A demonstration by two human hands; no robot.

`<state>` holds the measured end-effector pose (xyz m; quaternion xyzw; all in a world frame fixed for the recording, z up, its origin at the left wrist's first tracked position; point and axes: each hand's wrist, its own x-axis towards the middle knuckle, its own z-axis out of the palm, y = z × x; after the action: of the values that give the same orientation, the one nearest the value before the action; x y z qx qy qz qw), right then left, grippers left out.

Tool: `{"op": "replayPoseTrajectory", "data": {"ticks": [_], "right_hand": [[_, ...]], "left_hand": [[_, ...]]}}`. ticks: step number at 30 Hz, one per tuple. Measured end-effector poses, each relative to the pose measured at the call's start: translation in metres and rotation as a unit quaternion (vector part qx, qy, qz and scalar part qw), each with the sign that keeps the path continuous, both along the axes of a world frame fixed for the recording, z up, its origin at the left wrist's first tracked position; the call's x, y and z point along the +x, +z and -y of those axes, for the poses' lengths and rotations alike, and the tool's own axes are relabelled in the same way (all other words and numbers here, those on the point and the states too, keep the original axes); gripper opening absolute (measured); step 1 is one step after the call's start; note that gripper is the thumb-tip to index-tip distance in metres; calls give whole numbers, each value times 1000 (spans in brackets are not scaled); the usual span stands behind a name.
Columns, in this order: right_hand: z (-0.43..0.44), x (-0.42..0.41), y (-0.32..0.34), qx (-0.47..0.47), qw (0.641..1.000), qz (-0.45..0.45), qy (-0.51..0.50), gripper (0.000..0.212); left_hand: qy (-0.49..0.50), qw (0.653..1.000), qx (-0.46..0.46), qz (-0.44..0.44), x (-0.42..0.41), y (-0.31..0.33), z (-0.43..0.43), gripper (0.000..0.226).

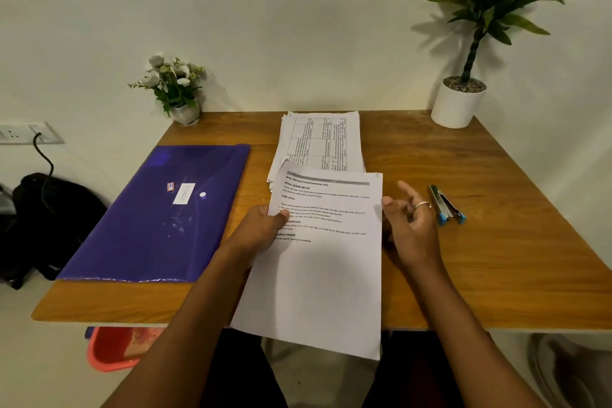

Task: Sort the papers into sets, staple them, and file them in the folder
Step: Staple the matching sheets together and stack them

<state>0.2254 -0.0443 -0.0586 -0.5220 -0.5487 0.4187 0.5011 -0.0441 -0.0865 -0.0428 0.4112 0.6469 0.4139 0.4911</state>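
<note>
Left hand (261,228): pinches the white printed paper sheet (321,268) at its left edge, thumb on top.
Right hand (410,225): fingers loosely spread, empty, just beside the sheet's right edge.
Sheet: over the brown wooden table (496,258), at its near edge.

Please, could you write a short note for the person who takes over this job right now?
Left grip holds a white printed paper by its left edge, over the near edge of the wooden table. Right grip is open beside the paper, holding nothing.
The stack of white printed sheets lies at the table's middle back; the closed purple plastic folder to its left; the dark metal stapler with blue ends to the right, untouched.
Done: nothing visibly stapled or filed. Left: sort, staple, file.
</note>
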Motion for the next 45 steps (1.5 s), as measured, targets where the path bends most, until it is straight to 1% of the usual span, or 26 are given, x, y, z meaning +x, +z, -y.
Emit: {"op": "replayPoseTrajectory", "data": {"ticks": [3,6,8,10,12,13,15,19,23,26,30,34,37,40,42,45], "right_hand": [[0,-2,1,-20,1000,-7,22,76],[2,-5,2,-54,997,-24,52,80],[7,-7,6,-77,993,-45,79,74],[13,-9,10,-101,983,-87,124,64],[18,-11,11,-123,972,-115,166,50],[20,-13,11,-125,969,-114,178,43],[21,-17,8,-122,972,-101,172,36],[16,-21,1,-114,977,-112,143,36],[6,-20,1,-116,973,-160,120,35],[-11,-22,7,-115,971,-191,92,33],[-45,-28,21,-94,980,-168,47,31],[-88,-38,33,-82,984,-152,42,30],[-120,-47,34,-74,986,-145,47,33],[-147,-53,36,-70,985,-144,60,34],[-165,-55,34,-69,985,-143,66,35],[-188,-57,26,-70,988,-113,75,37]], "left_hand": [[29,999,13,15,3,-1,1,14],[73,995,61,28,3,-5,4,13],[88,991,87,42,1,-8,5,15],[91,990,97,50,-2,-8,5,20],[86,990,98,51,-4,-8,5,20],[84,990,97,53,-4,-8,5,18],[89,990,89,59,-4,-6,6,14],[120,987,74,74,-2,-1,8,7],[113,985,68,111,-2,5,11,20],[101,984,75,128,-3,7,14,23],[130,977,84,144,1,10,17,29],[149,973,79,156,1,9,8,36],[168,977,78,107,-8,16,-14,34],[153,985,70,50,-17,26,-46,26],[137,988,67,-3,-20,27,-69,23],[154,980,81,-97,-21,24,-100,19]]}}
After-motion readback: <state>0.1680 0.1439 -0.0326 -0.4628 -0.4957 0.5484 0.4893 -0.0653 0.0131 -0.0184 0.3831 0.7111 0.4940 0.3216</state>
